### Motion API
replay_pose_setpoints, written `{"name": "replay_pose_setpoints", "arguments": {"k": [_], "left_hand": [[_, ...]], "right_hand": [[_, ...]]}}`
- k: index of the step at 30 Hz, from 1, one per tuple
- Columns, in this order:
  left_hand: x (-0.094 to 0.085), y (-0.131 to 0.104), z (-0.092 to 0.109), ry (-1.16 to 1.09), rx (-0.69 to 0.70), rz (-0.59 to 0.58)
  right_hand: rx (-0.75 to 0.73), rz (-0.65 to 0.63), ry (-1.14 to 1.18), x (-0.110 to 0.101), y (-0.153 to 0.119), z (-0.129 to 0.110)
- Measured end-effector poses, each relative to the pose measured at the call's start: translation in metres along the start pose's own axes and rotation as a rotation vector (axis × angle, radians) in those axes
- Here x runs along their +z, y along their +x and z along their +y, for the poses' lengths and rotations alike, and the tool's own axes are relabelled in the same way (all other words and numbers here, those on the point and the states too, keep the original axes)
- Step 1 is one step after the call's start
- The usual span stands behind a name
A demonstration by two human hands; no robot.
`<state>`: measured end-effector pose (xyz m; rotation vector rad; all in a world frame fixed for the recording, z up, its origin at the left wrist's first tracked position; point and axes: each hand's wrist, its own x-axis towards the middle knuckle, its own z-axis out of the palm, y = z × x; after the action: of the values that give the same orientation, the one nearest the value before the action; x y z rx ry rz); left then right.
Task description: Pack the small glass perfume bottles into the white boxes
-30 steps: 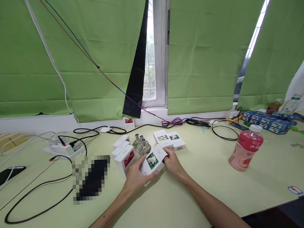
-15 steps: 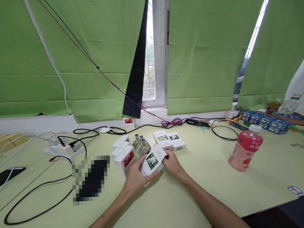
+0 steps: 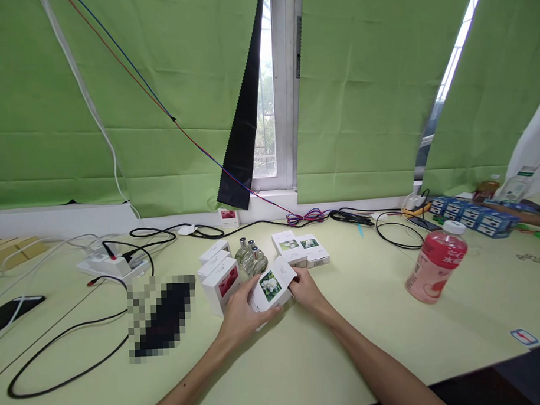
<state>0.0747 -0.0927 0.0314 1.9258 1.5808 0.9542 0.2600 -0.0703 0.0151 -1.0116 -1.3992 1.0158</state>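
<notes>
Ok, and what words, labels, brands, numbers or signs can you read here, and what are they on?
Pink drink bottle: "水"; the rest of its label is too blurred.
Held white box: print too small to read.
Other white boxes: print too small.
Blue boxes: print too blurred.
Sticker at the table edge: red mark in a blue border, no readable word.
No brand or number is readable.

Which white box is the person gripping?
The tilted box with a white flower picture, in the left hand, its end at the right hand. Every other white box rests on the table.
</notes>
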Motion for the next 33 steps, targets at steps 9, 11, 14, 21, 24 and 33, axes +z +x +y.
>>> {"name": "replay_pose_setpoints", "arguments": {"k": [9, 11, 14, 21, 24, 33], "left_hand": [[0.004, 0.000, -0.003, -0.005, 0.002, 0.014], [0.004, 0.000, -0.003, -0.019, -0.001, 0.021], [0.003, 0.000, -0.003, -0.031, -0.001, 0.025], [0.003, 0.000, -0.005, -0.010, 0.021, 0.017], [0.005, 0.000, -0.008, -0.006, 0.018, 0.008], [0.003, 0.000, -0.005, -0.053, 0.008, 0.021]], "right_hand": [[0.107, -0.007, 0.084, 0.002, -0.003, -0.007], [0.124, -0.013, 0.088, 0.002, -0.004, -0.007], [0.167, -0.016, 0.095, 0.002, -0.005, -0.008], [0.241, -0.035, 0.112, 0.003, -0.006, -0.014], [0.240, -0.038, 0.120, 0.003, -0.006, -0.014], [0.171, -0.078, 0.078, 0.001, -0.005, -0.011]]}}
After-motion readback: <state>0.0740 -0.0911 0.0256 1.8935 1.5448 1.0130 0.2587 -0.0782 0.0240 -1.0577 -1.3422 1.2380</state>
